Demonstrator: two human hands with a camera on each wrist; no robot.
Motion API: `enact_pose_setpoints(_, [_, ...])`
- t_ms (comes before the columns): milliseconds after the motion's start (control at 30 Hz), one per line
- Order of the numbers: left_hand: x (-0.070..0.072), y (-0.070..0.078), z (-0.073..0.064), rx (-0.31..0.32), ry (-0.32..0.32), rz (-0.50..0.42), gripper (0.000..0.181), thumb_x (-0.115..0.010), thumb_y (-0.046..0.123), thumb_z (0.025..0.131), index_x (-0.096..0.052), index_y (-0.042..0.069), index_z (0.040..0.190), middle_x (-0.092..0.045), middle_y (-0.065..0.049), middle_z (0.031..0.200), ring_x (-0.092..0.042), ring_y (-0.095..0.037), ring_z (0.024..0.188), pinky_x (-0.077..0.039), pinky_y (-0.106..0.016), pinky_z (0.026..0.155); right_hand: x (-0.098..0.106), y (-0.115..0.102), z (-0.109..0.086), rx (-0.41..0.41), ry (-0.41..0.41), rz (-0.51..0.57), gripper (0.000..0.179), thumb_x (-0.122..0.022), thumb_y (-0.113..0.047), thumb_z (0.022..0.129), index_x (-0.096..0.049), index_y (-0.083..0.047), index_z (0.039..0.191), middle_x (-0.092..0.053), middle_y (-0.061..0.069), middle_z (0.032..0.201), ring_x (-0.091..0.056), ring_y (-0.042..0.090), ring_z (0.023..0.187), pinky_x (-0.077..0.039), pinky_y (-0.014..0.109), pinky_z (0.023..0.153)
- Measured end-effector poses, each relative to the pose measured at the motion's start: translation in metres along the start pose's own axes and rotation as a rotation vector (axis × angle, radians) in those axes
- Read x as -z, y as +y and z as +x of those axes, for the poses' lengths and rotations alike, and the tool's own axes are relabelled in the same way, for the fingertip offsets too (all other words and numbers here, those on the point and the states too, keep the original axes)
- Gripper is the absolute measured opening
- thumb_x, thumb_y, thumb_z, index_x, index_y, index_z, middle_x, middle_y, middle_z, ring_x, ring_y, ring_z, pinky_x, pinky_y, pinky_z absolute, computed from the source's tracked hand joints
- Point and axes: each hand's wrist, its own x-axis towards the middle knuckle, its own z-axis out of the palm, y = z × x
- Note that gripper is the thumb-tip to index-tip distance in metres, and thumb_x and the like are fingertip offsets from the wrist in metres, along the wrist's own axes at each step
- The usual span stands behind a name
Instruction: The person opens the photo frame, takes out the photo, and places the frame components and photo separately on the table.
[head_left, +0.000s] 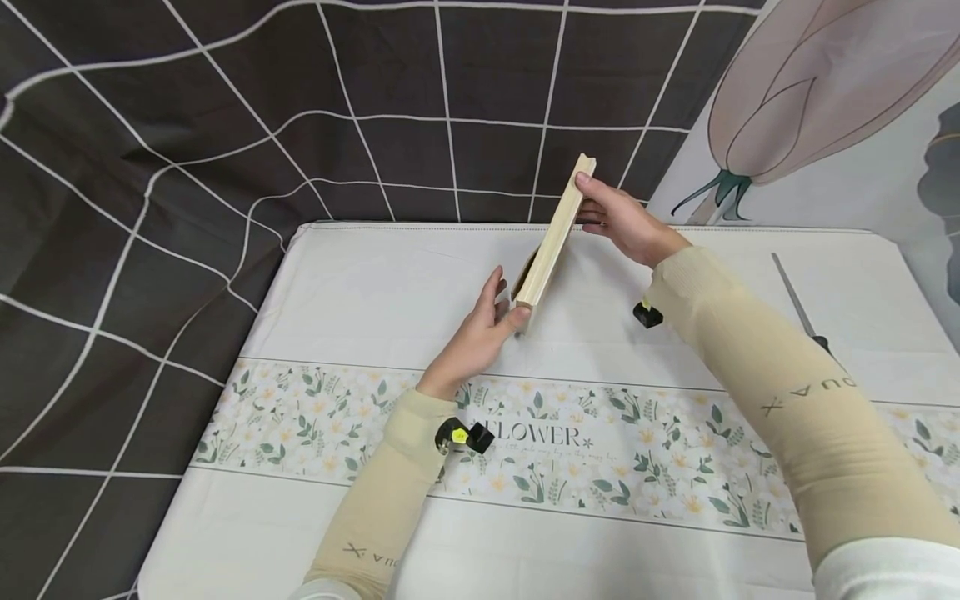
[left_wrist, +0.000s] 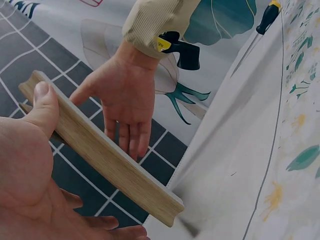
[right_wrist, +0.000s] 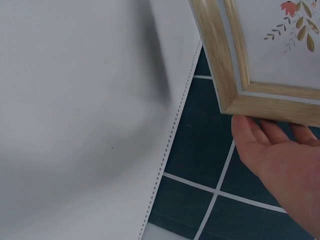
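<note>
A light wooden picture frame [head_left: 557, 233] is tilted up on edge above the back of the table, its narrow side facing the head camera. In the right wrist view its front [right_wrist: 270, 107] shows a flower print behind pale moulding. My left hand [head_left: 472, 346] holds the near end, thumb on the edge [left_wrist: 107, 150] and the other fingers spread beside the back. My right hand [head_left: 626, 221] holds the far end, thumb on the edge and fingertips at the frame's side. A dark piece [head_left: 525, 275] shows on the frame's back.
A screwdriver [head_left: 795, 296] with a black and yellow handle lies on the table's right side. The white tablecloth [head_left: 360, 283] carries a flower-printed band [head_left: 315, 417]. Dark gridded cloth [head_left: 375, 92] hangs behind and at left, and a flower-patterned hanging [head_left: 817, 108] at right.
</note>
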Motion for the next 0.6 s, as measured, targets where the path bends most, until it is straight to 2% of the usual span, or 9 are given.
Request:
enact_pose_setpoints(200, [-0.0016, 0.0000, 0.0010, 0.030, -0.026, -0.036, 0.110, -0.048, 0.068, 0.083, 0.008, 0.015, 0.162, -0.006, -0.017, 0.168, -0.024, -0.030, 0.150, -0.028, -0.039, 0.118, 0.0011, 0.0022, -0.0008, 0.012, 0.006, 0.005, 0.081, -0.039, -0.055, 0.101, -0.020, -0.001, 0.158, -0.024, 0.023, 0.162, -0.024, 0.030, 0.150, -0.021, 0.041, 0.122])
enact_pose_setpoints(367, [-0.0018, -0.0006, 0.0015, 0.036, -0.031, -0.051, 0.122, -0.049, 0.078, 0.074, 0.009, 0.015, 0.162, -0.006, -0.019, 0.167, -0.025, -0.029, 0.150, -0.029, -0.038, 0.118, 0.0018, 0.0038, -0.0022, 0.032, 0.013, 0.010, 0.080, -0.038, -0.054, 0.102, -0.022, 0.003, 0.157, -0.028, 0.026, 0.159, -0.028, 0.031, 0.148, -0.023, 0.041, 0.122])
enact_pose_setpoints(600, [-0.0024, -0.0012, 0.0021, 0.042, -0.038, -0.049, 0.136, -0.049, 0.086, 0.065, 0.010, 0.009, 0.161, -0.007, -0.023, 0.166, -0.029, -0.032, 0.148, -0.030, -0.040, 0.118, 0.0014, 0.0054, -0.0041, 0.054, -0.007, 0.056, 0.079, -0.037, -0.051, 0.103, -0.023, 0.007, 0.154, -0.029, 0.030, 0.156, -0.033, 0.032, 0.145, -0.025, 0.041, 0.121])
